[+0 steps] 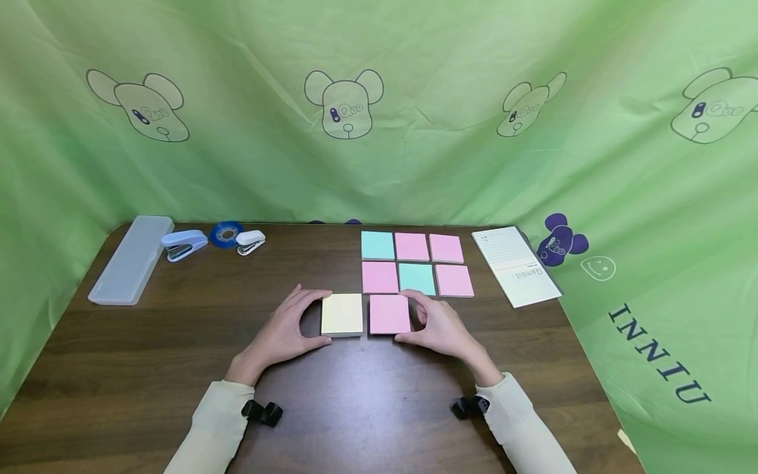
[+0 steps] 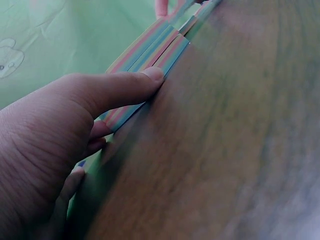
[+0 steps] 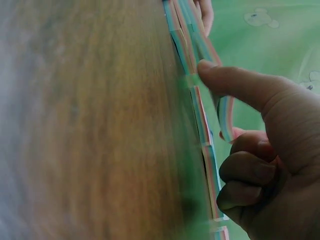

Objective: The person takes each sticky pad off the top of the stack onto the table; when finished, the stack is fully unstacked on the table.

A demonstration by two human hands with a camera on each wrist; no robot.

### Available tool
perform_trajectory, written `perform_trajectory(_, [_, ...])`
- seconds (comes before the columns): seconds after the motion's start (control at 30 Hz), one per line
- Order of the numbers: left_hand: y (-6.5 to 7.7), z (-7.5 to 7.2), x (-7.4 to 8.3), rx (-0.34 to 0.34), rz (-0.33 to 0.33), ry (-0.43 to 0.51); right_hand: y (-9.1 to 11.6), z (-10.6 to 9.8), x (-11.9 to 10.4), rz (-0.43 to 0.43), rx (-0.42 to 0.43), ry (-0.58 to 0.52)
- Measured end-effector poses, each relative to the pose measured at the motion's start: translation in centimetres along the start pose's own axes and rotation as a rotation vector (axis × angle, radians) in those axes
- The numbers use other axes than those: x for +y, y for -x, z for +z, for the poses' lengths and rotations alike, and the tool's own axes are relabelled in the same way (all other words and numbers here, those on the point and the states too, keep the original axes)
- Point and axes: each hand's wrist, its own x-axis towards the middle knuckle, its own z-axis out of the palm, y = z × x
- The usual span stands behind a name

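Observation:
Thumb and fingers of my left hand grip a yellow-topped stack of sticky note pads by its front and back edges. In the left wrist view, the side of this stack shows pink, blue and yellow layers. Just to its right, my right hand pinches a pink-topped sticky note pad between thumb and index finger, the other fingers curled under. The right wrist view has the edge of that pad striped and raised above the tabletop.
Behind my hands, two rows of sticky note pads lie with pink and turquoise tops. An open notebook is at the right. A pale case, a blue stapler, blue tape roll and small white stapler sit at the back left.

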Motion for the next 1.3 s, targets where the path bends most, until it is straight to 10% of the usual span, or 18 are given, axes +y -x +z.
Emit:
perform_trajectory(0.27, [0.1, 0.1, -0.4, 0.021, 0.016, 0.03, 0.1, 1.5, 1.1, -0.097, 0.034, 0.069])
perform_trajectory(1.3, [0.1, 0.2, -0.6, 0.015, 0.01, 0.028, -0.2, 1.5, -0.3, 0.051, 0.017, 0.136])
